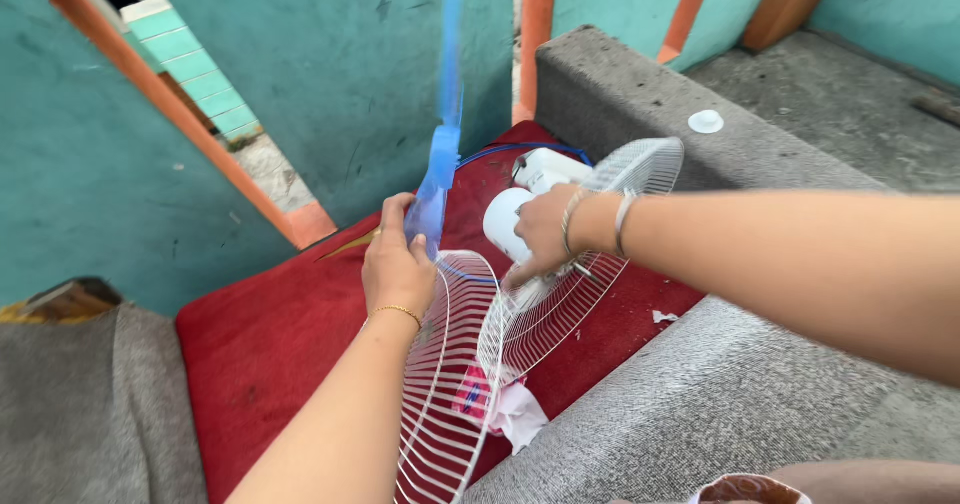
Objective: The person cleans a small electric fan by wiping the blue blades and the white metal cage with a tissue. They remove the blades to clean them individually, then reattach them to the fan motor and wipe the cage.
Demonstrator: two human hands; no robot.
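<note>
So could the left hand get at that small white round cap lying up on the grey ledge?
Probably not as things stand. The left hand is gripping the blue fan blade, and the white cap lies far off on the grey ledge, beyond the right hand and the wire fan guard.

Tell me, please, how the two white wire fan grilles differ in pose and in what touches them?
The near grille stands on edge by the left hand, which grips a blue fan blade. The far grille tilts back against the white motor housing, under the right hand. Both are round white wire.
</note>
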